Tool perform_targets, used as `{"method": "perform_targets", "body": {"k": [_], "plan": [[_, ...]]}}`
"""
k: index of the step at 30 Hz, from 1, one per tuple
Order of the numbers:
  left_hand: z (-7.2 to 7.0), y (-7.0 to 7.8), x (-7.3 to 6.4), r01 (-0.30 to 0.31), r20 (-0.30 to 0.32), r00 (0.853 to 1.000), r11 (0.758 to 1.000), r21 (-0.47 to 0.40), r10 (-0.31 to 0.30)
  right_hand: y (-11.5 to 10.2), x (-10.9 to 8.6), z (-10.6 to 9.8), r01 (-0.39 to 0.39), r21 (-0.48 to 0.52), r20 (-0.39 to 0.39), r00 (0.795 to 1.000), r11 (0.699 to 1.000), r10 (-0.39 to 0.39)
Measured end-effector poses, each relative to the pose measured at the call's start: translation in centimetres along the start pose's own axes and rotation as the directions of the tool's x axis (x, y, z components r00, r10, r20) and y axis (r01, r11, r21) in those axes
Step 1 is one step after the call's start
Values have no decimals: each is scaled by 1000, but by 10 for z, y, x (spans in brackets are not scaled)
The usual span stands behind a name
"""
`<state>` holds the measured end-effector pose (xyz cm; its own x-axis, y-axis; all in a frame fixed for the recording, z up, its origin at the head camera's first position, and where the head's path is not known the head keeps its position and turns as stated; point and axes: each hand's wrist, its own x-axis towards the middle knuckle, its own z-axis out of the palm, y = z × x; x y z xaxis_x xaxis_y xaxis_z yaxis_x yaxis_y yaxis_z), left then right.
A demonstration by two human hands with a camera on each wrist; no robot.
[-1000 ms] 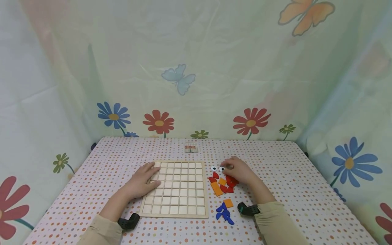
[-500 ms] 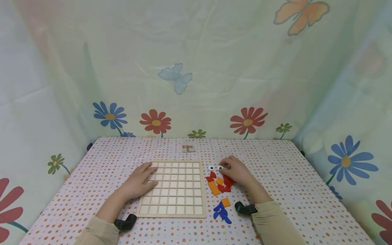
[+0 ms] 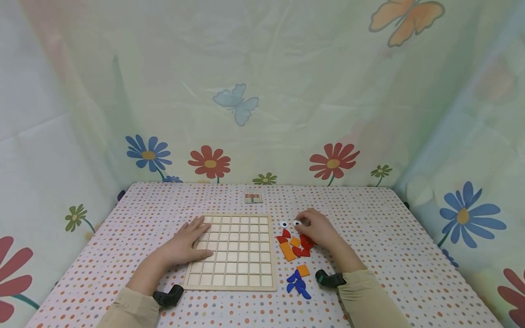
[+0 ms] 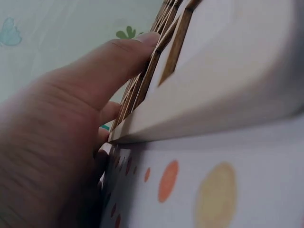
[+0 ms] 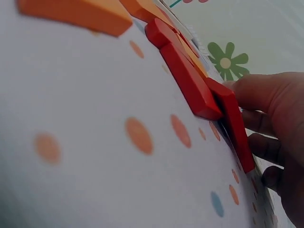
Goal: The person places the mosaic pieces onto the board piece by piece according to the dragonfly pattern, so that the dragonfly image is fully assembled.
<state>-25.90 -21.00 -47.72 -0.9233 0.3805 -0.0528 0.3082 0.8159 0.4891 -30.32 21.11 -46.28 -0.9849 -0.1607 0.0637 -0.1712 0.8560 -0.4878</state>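
Observation:
A light wooden board (image 3: 242, 253) with a grid of square cells lies flat on the table. My left hand (image 3: 180, 246) rests on its left edge with the fingers spread, the thumb (image 4: 118, 61) lying over the rim in the left wrist view. Right of the board, my right hand (image 3: 324, 231) pinches a white eye disc (image 3: 297, 223) between thumb and index finger. Another eye disc (image 3: 284, 224) lies just left of it. Red pieces (image 3: 305, 251) lie below and partly under this hand; one red piece (image 5: 235, 128) leans on another in the right wrist view.
An orange rectangle (image 3: 287, 251) and an orange square (image 3: 295, 242) lie among the red pieces. Nearer the front are several blue pieces (image 3: 300, 287) and another orange square (image 3: 303, 270). A small picture card (image 3: 253, 196) lies behind the board on the dotted tablecloth (image 3: 213, 307).
The eye disc at my right fingertips has shifted slightly away from the other disc. My left thumb has spread a little from its fingers. The head view has swung slightly.

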Motion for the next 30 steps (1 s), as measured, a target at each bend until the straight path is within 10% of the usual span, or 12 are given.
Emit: {"method": "perform_targets", "body": {"k": [15,30], "plan": [[5,3,6,-23,-56,998,998,63,26,-14,5,-8,45,23,-4,999,999,-45],[4,6,5,12,-58,998,997,75,-7,-90,24,19,184,136,92,976,974,-197]]}}
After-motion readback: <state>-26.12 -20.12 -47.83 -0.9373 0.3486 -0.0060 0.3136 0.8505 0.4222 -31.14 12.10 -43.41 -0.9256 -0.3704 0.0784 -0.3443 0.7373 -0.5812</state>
